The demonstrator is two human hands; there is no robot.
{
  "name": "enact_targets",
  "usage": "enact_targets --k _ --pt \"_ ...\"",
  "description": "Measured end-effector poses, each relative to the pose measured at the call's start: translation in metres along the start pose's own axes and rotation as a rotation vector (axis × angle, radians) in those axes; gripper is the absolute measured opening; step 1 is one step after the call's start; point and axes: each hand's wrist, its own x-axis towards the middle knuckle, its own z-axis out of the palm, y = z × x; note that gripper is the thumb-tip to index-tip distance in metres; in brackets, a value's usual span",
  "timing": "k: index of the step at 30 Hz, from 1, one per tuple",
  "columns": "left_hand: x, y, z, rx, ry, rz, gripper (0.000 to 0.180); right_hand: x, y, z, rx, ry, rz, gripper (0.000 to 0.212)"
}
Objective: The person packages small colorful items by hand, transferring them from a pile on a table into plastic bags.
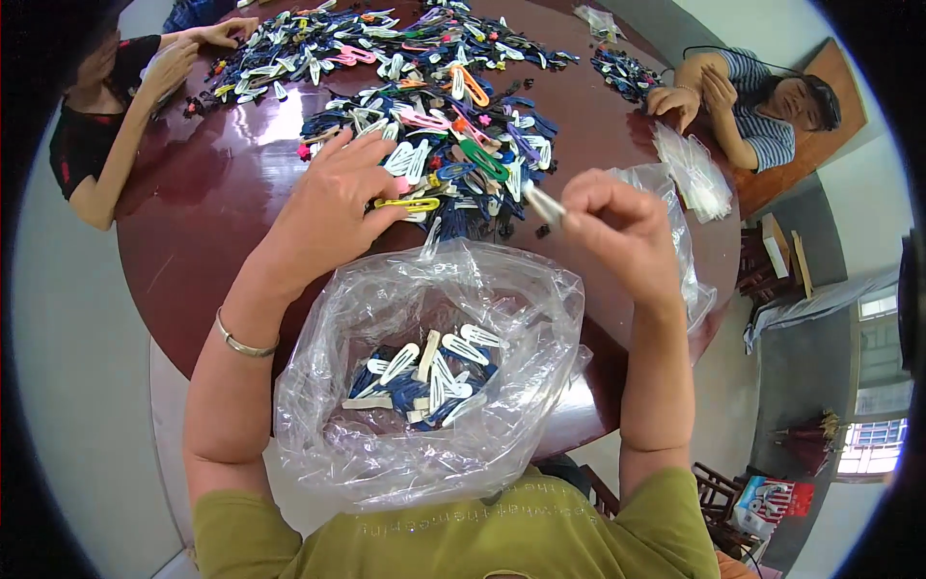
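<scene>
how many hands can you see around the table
6: your left hand at the near hair clip pile, your right hand pinching a blurred white item; one and another of the person at left; one and another of the person at right. More may be hidden.

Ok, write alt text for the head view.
A person's right hand holds a blurred whitish item while the left hand touches a heap of colourful hair clips on a reddish-brown table. An open clear bag nearer holds white and blue clips.
</scene>
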Motion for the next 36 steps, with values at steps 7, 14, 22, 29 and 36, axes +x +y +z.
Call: enact_targets --k 7,14,22,29,36 --pt "0.002 -0.011 0.012 -0.033 0.182 -0.093 0.025 0.012 0.03 0.012 -0.322 0.124 -0.032 0.022" --pt "0.003 -0.013 0.027 0.059 0.019 -0.255 0.044 0.025 0.073 0.013 -0.803 0.131 -0.192 0.047" --pt "0.01 -0.016 0.039 -0.105 0.084 -0.087 0.039 0.027 0.073 0.03 -0.777 0.081 -0.236 0.056" --pt "0.009 -0.01 0.036 -0.248 0.026 0.004 0.047 0.027 0.067 0.032 -0.715 0.098 -0.216 0.06" --pt "-0.008 0.012 0.007 0.353 -0.182 -0.246 0.089 0.011 0.039 0.015 -0.834 0.077 -0.243 0.076"
